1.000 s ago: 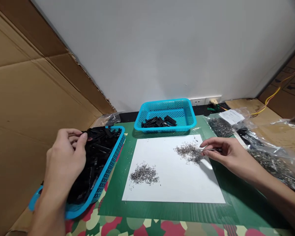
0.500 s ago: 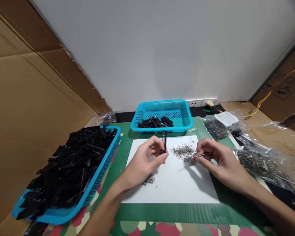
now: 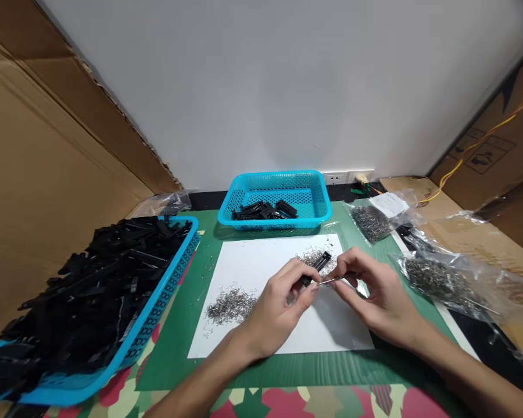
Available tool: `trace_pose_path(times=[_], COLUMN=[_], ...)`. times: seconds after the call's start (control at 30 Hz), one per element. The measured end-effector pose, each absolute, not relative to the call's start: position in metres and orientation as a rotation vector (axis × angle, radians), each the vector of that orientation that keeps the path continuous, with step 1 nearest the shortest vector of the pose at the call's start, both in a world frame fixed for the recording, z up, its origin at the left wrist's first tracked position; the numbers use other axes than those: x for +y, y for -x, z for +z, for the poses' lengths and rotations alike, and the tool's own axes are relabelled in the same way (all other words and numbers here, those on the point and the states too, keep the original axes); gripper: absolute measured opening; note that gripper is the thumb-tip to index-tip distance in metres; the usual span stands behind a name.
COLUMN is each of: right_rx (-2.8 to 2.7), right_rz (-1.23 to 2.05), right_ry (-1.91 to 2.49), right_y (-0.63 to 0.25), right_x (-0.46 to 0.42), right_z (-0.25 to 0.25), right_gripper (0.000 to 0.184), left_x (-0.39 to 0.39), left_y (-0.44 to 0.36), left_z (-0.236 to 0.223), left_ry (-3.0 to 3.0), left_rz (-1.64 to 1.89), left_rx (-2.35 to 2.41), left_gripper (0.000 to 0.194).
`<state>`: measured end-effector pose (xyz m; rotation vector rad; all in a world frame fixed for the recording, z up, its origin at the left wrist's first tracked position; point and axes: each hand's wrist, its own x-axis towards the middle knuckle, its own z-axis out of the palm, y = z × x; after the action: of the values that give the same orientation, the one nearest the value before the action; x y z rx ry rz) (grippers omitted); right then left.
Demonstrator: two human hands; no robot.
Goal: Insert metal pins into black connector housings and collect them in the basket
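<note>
Both hands meet over the white sheet (image 3: 253, 264) at table centre, likely so any dropped piece lands on a plain ground where it shows.

Left hand (image 3: 279, 307): thumb and forefinger pinched shut on a small black plastic part (image 3: 316, 267), which angles up toward 1 o'clock from the fingertips, clear of the paper.

Right hand (image 3: 370, 296): fingers closed around slim metal tweezers (image 3: 331, 281), tip pointing toward 9 o'clock and meeting the black part's lower end. Whether a clip sits in the tip: cannot tell.

Loose metal clips: one heap (image 3: 229, 305) at 9 o'clock of the left hand, a second heap (image 3: 309, 255) just behind the part, both within short reach.

Supply: large blue basket (image 3: 165, 307) heaped with black parts at 9 o'clock; smaller blue basket (image 3: 318, 203) with few parts at 12 o'clock. Bags of clips (image 3: 440, 281) at 3 o'clock.
</note>
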<state>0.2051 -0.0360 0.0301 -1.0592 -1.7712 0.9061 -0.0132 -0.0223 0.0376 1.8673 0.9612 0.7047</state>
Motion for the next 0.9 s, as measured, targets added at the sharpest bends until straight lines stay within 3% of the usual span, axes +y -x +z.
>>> trace_pose_path(times=[0.5,0.73,0.9], right_rx=[-1.812,-1.690,-1.672], right_rz=[1.160,1.281,1.307], right_ry=[1.036,1.196,1.201], right_y=[-0.2044,-0.2004,-0.1991], right_x=[-0.0361,-0.0345,-0.0354], right_z=[0.0356,0.0365,0.0357], right_gripper=[0.002,0.023,0.025], left_x=[-0.0257,-0.0261,-0.0282], left_y=[0.0160,0.0155,0.0161], left_z=[0.0360,0.0343,0.0343], left_ry=[-1.961,-1.957,-1.964], left_rz=[0.698,0.743,0.730], left_rx=[0.936,0.993,0.993], left_gripper=[0.018,0.018,0.018])
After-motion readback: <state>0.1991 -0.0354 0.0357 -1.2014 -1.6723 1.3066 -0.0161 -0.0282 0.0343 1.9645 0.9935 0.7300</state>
